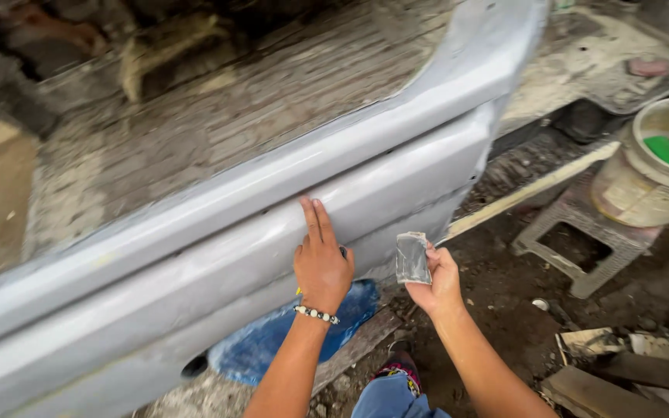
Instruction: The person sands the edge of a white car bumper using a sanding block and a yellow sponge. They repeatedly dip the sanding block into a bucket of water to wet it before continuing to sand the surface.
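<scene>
Head cam only. I've got my left hand (320, 262) laid flat on the grey primed body panel (218, 255), fingers (313, 219) stretched up and pressed against the upper ridge of the lower section. It isn't gripping the panel, just resting on it. Something dark and yellowish peeks out at the thumb and under the palm, so it may be pinning a small item there; too hidden to tell what. Beaded bracelet (317, 313) on that wrist.

My right hand (439, 282) is off the panel, just beside its lower right end, palm up. Thumb and fingers are pinched closed on a folded piece of grey sandpaper (412, 258), held upright, near the panel but not touching it.

The panel runs diagonally across the view from lower left to upper right, dull grey, with a small round hole near its bottom edge.

Around it: a blue cloth (288, 333) lies on the ground under the panel. To the right, a dirty white bucket (648, 186) with something green inside sits on a plastic stool (574, 240). Scrap wood boards (621, 379) lie at lower right.
</scene>
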